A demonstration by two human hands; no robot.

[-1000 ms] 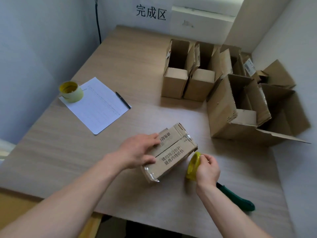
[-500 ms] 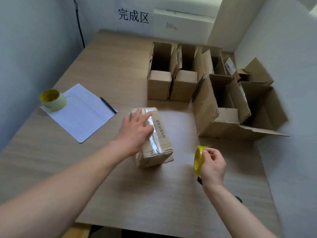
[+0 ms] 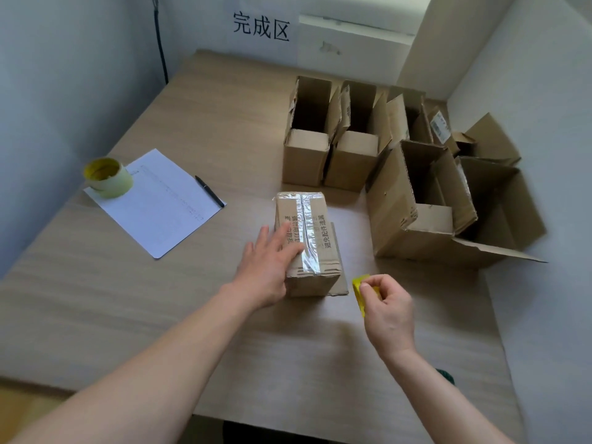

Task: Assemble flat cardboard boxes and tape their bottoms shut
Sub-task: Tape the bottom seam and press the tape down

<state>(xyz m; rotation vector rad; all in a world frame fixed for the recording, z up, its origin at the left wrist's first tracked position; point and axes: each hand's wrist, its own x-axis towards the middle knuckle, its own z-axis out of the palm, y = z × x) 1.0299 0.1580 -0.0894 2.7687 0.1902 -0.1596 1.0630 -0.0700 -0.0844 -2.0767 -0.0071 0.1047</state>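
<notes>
A small cardboard box (image 3: 315, 238) stands upside down in the middle of the table, its bottom facing up with a strip of clear tape along the centre seam. My left hand (image 3: 267, 267) rests on its near left part with straight fingers spread over the top. My right hand (image 3: 389, 312) grips a yellow tape roll (image 3: 359, 291) just right of the box's near corner, close to the table. Most of the roll is hidden by the fingers.
Several assembled open boxes (image 3: 333, 145) stand at the back right, a larger one (image 3: 413, 206) nearest. At the left lie a paper sheet (image 3: 160, 203), a pen (image 3: 209, 195) and a second yellow tape roll (image 3: 107, 177). A green object (image 3: 447, 376) shows behind my right forearm.
The box was turned from a slant until its taped seam runs away from me. My left hand shifted to its near left side. My right hand with the roll came closer to the box.
</notes>
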